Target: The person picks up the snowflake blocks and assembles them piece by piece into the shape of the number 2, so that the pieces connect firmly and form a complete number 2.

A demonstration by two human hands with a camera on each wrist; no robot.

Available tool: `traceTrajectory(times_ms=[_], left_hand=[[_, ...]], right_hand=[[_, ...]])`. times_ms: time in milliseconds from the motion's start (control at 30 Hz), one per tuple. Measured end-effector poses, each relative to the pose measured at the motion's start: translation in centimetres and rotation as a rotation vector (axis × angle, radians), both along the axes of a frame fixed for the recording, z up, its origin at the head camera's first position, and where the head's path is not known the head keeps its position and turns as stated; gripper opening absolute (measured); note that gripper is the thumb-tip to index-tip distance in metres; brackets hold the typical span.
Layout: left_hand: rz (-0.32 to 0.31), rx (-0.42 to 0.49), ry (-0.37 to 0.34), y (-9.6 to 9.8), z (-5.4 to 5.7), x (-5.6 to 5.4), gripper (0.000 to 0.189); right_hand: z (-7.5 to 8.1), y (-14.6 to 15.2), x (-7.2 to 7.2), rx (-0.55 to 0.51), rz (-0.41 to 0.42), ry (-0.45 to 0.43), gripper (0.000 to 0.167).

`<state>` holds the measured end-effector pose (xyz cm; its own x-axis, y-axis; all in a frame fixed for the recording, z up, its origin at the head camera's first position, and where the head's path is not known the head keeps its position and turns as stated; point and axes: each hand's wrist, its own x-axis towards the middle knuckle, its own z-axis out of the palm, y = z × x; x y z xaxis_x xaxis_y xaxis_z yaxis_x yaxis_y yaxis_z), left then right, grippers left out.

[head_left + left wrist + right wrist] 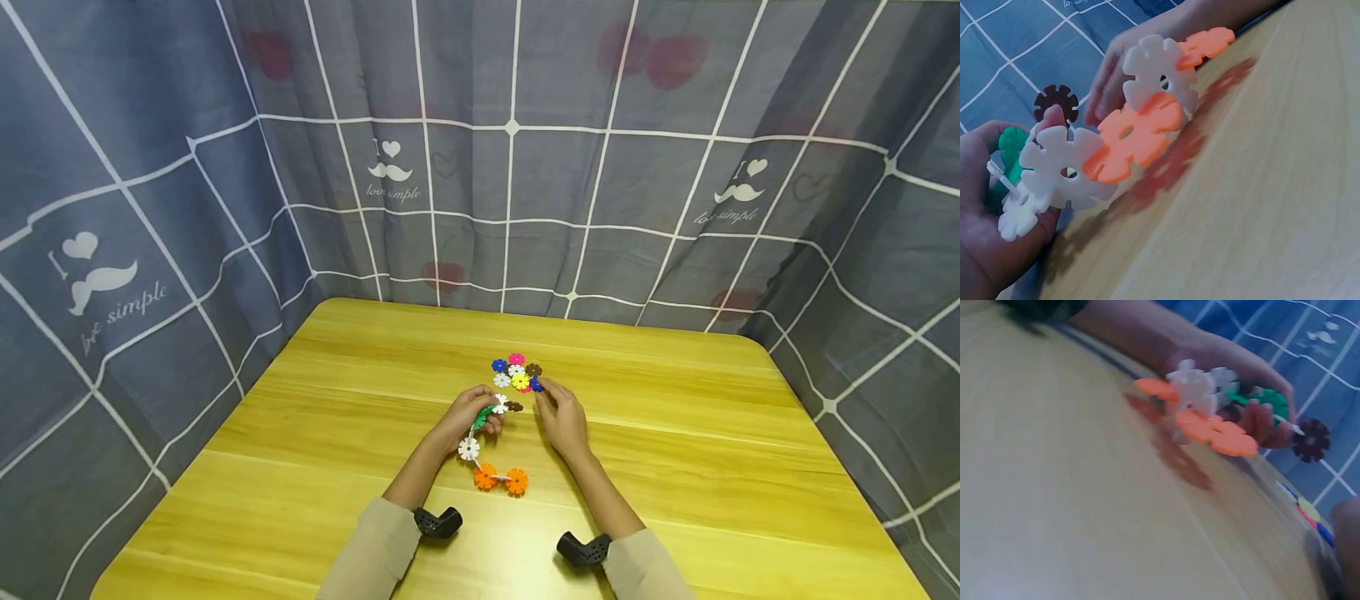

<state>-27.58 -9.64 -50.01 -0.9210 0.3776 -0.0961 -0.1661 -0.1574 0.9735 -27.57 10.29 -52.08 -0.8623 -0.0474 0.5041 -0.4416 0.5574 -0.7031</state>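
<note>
My left hand [471, 417] grips a bent chain of interlocking flower-shaped discs, its fingers curled round the green disc [482, 418] and its neighbours. A brown disc [1311, 440] forms the far end of this chain. White discs [1063, 167] and orange discs [1132, 139] hang from the other end, above the table. At the loose discs my right hand [562, 417] reaches with extended fingers, fingertips at a blue disc [536, 384]. Only a blurred part of that hand shows at the edge of the right wrist view.
Beyond the hands, several loose discs lie clustered on the wooden table [315, 400], among them a yellow disc [520, 381], a brown disc [533, 369] and a pink disc [516, 359]. A grey checked curtain [465, 167] surrounds the table's back and sides.
</note>
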Motion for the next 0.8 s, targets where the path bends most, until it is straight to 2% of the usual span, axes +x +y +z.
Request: traceTrajectory(times_ms=[67, 133, 267, 400, 500, 633, 700, 800], left_hand=[[-0.009, 0.017, -0.012, 0.03, 0.08, 0.01, 0.025], [-0.029, 0.027, -0.019, 0.05, 0.12, -0.04, 0.033], [-0.059, 0.039, -0.026, 0.11, 0.12, -0.19, 0.036], [-0.053, 0.009, -0.009, 0.13, 0.09, -0.15, 0.033], [-0.047, -0.029, 0.006, 0.11, 0.02, -0.1, 0.033], [-0.036, -0.057, 0.014, 0.06, -0.02, -0.04, 0.034], [-0.027, -0.065, 0.015, 0.03, -0.01, 0.01, 0.034], [-0.017, -0.066, 0.013, -0.05, -0.02, 0.05, 0.034]], right_hand=[[-0.12, 0.35, -0.1, 0.111, -0.017, -0.011, 0.032], [-0.24, 0.53, -0.13, 0.169, -0.025, 0.0, 0.031], [-0.27, 0.62, 0.06, 0.158, -0.104, 0.051, 0.019], [-0.29, 0.73, 0.26, 0.18, -0.182, 0.055, 0.028], [-0.35, 0.78, 0.32, 0.228, -0.187, 0.011, 0.028], [-0.29, 0.68, 0.27, 0.201, -0.18, -0.049, 0.021], [-0.24, 0.53, 0.19, 0.191, -0.168, -0.055, 0.026], [-0.31, 0.19, 0.02, 0.255, -0.119, -0.033, 0.035]])
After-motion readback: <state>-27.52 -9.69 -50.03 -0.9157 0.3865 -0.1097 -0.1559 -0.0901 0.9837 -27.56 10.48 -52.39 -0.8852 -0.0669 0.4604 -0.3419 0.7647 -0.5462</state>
